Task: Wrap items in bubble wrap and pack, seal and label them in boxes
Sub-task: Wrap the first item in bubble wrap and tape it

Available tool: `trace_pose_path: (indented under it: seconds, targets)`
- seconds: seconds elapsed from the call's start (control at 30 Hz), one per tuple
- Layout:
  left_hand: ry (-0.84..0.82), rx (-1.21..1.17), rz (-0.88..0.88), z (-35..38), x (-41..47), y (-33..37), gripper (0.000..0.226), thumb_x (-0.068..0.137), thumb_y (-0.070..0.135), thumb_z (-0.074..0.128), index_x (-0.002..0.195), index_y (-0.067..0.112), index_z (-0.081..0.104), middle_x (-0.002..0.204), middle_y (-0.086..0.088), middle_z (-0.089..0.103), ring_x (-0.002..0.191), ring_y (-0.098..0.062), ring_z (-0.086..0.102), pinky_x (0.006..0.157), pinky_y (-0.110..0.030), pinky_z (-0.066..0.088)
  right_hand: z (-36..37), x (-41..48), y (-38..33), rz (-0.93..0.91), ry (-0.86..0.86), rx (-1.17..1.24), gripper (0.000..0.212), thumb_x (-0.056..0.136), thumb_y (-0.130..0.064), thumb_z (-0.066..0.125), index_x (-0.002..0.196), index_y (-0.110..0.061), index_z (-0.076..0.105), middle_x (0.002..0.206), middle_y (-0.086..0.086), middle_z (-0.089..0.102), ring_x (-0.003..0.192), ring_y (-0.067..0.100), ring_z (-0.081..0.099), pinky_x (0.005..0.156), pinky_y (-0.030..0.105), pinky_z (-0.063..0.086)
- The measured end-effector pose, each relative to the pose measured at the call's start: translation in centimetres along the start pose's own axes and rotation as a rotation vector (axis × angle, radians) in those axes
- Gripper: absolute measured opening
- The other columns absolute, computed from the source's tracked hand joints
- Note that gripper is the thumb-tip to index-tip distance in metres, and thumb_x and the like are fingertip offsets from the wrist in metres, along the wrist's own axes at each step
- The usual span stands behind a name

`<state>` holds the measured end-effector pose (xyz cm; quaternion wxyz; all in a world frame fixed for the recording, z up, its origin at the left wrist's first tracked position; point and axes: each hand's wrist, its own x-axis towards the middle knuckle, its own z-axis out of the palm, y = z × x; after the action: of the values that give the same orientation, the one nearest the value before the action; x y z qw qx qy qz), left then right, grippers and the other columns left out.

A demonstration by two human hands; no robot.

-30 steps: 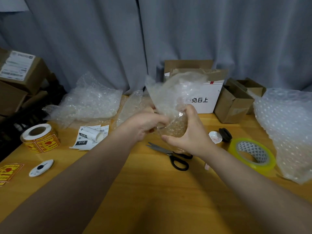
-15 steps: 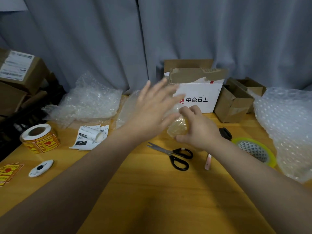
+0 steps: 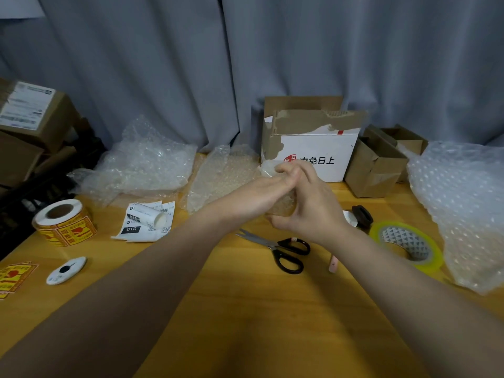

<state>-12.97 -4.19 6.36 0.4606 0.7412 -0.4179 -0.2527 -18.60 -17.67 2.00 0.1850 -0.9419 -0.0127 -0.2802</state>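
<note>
Both hands are meeting above the middle of the yellow wooden worktop [image 3: 245, 309], and a small bundle wrapped in clear bubble wrap [image 3: 281, 204] is sitting between them. The right hand [image 3: 311, 205] is closing its grip around the bundle from the right side, with the thumb below and the fingers curling over the top. The left hand [image 3: 261, 195] is pressing against the bundle from the left, with its fingers lying flat and together along the wrap; the fingertips of the two hands are touching at the top of the bundle. What is inside the wrap, I cannot tell.

Both forearms are reaching from the near edge toward the far side and are coming together at the bundle. The bundle is staying in the air, just in front of the white cardboard box with torn brown flaps [image 3: 313, 148].

On the worktop under the hands, the black-handled scissors [image 3: 281, 248] are lying. A roll of clear tape with yellowish edge [image 3: 406, 242] is lying near right, beside a big sheet of bubble wrap [image 3: 463, 208]. At the left, a roll of yellow and red labels [image 3: 64, 222] is standing, with white printed shipping labels [image 3: 147, 222] to its right.
</note>
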Motion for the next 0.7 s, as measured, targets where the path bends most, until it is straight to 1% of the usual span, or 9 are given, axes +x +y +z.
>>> trace_pose_path:
  seconds: [0.07,0.13,0.2,0.27,0.3,0.4,0.53,0.6,0.7]
  targets:
    - [0.126,0.144,0.083,-0.7,0.1,0.0,0.043,0.098,0.044,0.038,0.114,0.015,0.066,0.115,0.006,0.065,0.105,0.000,0.056,0.094,-0.022,0.044,0.0,0.3,0.5,0.006,-0.028,-0.022,0.082,0.060,-0.039,0.083,0.130,-0.018,0.045,0.132,-0.001,0.040,0.102,0.017,0.054,0.079,0.031,0.044]
    - [0.430,0.155,0.136,-2.0,0.3,-0.5,0.029,0.098,0.031,0.047,0.094,0.010,0.067,0.090,0.003,0.065,0.078,0.002,0.057,0.079,-0.027,0.047,-0.4,0.5,1.0,0.025,-0.061,-0.042,0.082,0.061,-0.039,0.082,0.131,-0.021,0.043,0.134,-0.003,0.038,0.109,0.017,0.050,0.083,0.031,0.043]
    - [0.607,0.197,0.129,-3.5,0.4,-1.0,0.015,0.095,0.027,0.053,0.100,0.017,0.063,0.097,0.005,0.058,0.076,0.005,0.052,0.075,-0.020,0.043,-0.9,0.2,1.3,0.007,-0.101,0.029,0.084,0.062,-0.037,0.083,0.133,-0.025,0.040,0.135,-0.005,0.036,0.116,0.013,0.044,0.091,0.035,0.045]
    - [0.489,0.216,0.031,-4.7,0.3,-1.7,0.024,0.093,0.027,0.057,0.117,0.020,0.060,0.110,0.003,0.057,0.091,-0.005,0.056,0.086,-0.021,0.044,-1.3,-0.2,1.1,-0.017,-0.157,0.118,0.095,0.063,-0.036,0.085,0.141,-0.028,0.030,0.138,-0.007,0.034,0.120,0.008,0.040,0.097,0.035,0.044]
    - [0.408,0.190,-0.016,-5.0,0.3,-2.0,0.025,0.092,0.025,0.059,0.117,0.020,0.060,0.107,0.002,0.059,0.093,-0.011,0.058,0.087,-0.026,0.047,-1.4,-0.2,1.0,-0.015,-0.185,0.147,0.103,0.063,-0.036,0.085,0.145,-0.030,0.023,0.140,-0.007,0.032,0.121,0.007,0.039,0.097,0.032,0.043]
    - [0.318,0.111,-0.029,-4.6,0.2,-2.2,0.010,0.085,0.012,0.068,0.093,0.014,0.063,0.079,-0.002,0.062,0.071,-0.012,0.061,0.071,-0.023,0.053,-1.6,-0.3,0.6,-0.026,-0.247,0.135,0.115,0.062,-0.039,0.086,0.150,-0.030,0.011,0.143,-0.007,0.029,0.125,0.009,0.038,0.100,0.030,0.041]
    - [0.303,0.255,0.012,-3.9,0.7,-2.0,0.029,0.074,0.017,0.079,0.074,0.016,0.049,0.062,0.003,0.050,0.055,-0.007,0.045,0.054,-0.018,0.039,-1.3,-0.6,0.3,-0.157,-0.266,0.102,0.106,0.063,-0.051,0.077,0.148,-0.026,0.018,0.144,-0.005,0.029,0.133,0.010,0.031,0.107,0.033,0.036]
    - [0.342,0.380,0.035,-3.4,0.9,-2.0,0.037,0.074,0.020,0.078,0.070,0.019,0.041,0.061,0.006,0.044,0.054,-0.007,0.037,0.051,-0.018,0.031,-1.1,-0.9,0.0,-0.175,-0.235,0.110,0.104,0.063,-0.050,0.078,0.147,-0.023,0.023,0.143,-0.004,0.031,0.133,0.008,0.031,0.106,0.028,0.033]
    - [0.383,0.436,0.044,-2.4,1.1,-2.2,0.035,0.077,0.020,0.073,0.074,0.019,0.038,0.063,0.006,0.041,0.057,-0.010,0.036,0.054,-0.024,0.029,-0.9,-1.0,-0.3,-0.153,-0.178,0.125,0.104,0.063,-0.043,0.084,0.146,-0.020,0.027,0.141,-0.003,0.034,0.127,0.002,0.032,0.102,0.022,0.033]
